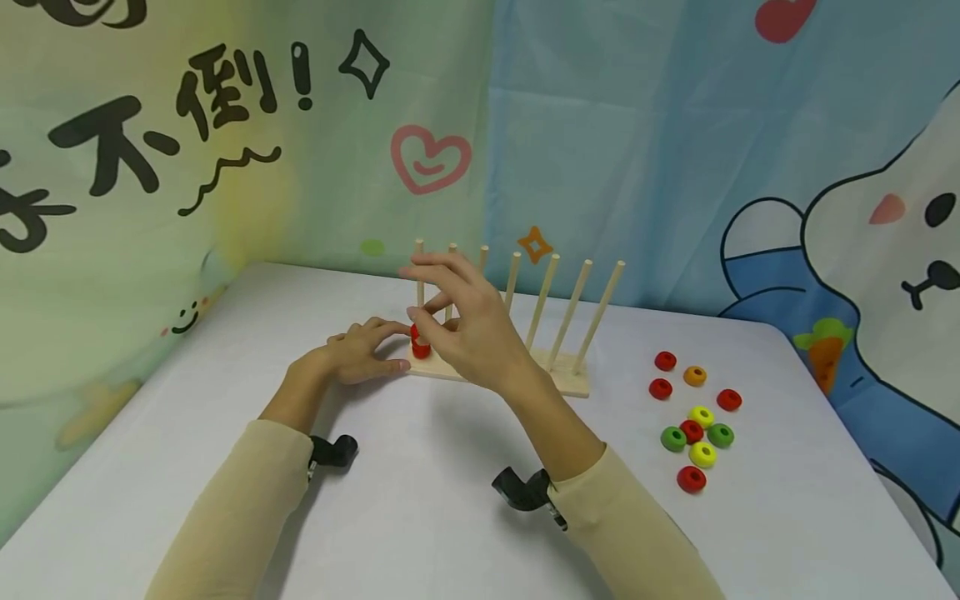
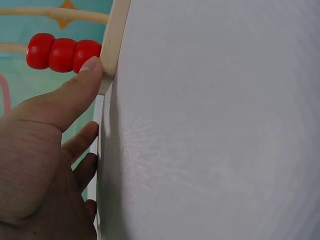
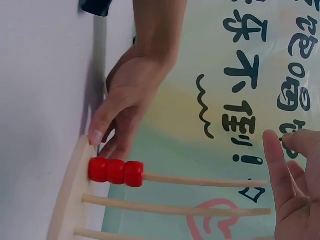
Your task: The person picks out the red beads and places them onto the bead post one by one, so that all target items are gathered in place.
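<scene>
A wooden peg rack (image 1: 573, 384) with several upright pegs stands on the white table. Three red beads (image 3: 116, 171) are stacked at the foot of its leftmost peg (image 3: 215, 182). My left hand (image 1: 356, 352) grips the rack's left end, thumb at the front corner beside the lowest bead and fingers behind; the left wrist view shows the thumb (image 2: 75, 95) close up. My right hand (image 1: 474, 329) is raised by the top of that peg, fingers loosely bent, with nothing visible between them. It hides parts of the middle pegs and base in the head view.
Loose beads lie right of the rack: several red beads (image 1: 684, 483), an orange bead (image 1: 687, 379), yellow beads (image 1: 696, 459) and green beads (image 1: 667, 442). Behind the table (image 1: 420, 500) hangs a printed cloth (image 1: 600, 150).
</scene>
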Available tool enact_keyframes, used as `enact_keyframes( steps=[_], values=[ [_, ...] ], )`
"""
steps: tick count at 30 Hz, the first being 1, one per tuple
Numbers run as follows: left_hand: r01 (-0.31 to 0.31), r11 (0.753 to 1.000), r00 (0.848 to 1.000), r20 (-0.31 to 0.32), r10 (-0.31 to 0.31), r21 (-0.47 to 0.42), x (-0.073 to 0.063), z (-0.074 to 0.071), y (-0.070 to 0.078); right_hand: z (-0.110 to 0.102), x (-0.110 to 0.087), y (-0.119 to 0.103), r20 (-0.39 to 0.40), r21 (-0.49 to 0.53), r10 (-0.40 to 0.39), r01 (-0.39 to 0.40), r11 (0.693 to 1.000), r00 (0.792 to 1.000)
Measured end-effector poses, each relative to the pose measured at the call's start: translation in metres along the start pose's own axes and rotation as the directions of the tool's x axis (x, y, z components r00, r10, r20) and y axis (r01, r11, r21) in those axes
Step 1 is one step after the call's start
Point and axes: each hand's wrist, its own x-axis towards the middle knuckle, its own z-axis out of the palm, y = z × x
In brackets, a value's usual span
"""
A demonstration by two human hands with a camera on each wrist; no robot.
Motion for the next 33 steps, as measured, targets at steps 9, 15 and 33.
enact_keyframes(
  steps=[9,15,33],
  values=[
    [0.012,1.0,1.0,-0.006,-0.012,-0.005,0.001,0.002,-0.003,0.0,-0.021,0.004,0.046,0.061,0.002,-0.005,0.998,0.999],
    [0.02,1.0,1.0,-0.02,-0.02,-0.008,0.003,0.004,-0.005,-0.004,-0.036,0.006,0.081,0.101,0.009,-0.017,0.995,0.997],
    [0.027,1.0,0.999,-0.019,-0.027,-0.013,0.002,0.004,-0.002,-0.026,-0.071,0.02,0.08,0.07,0.086,-0.092,0.993,0.993]
  ],
)
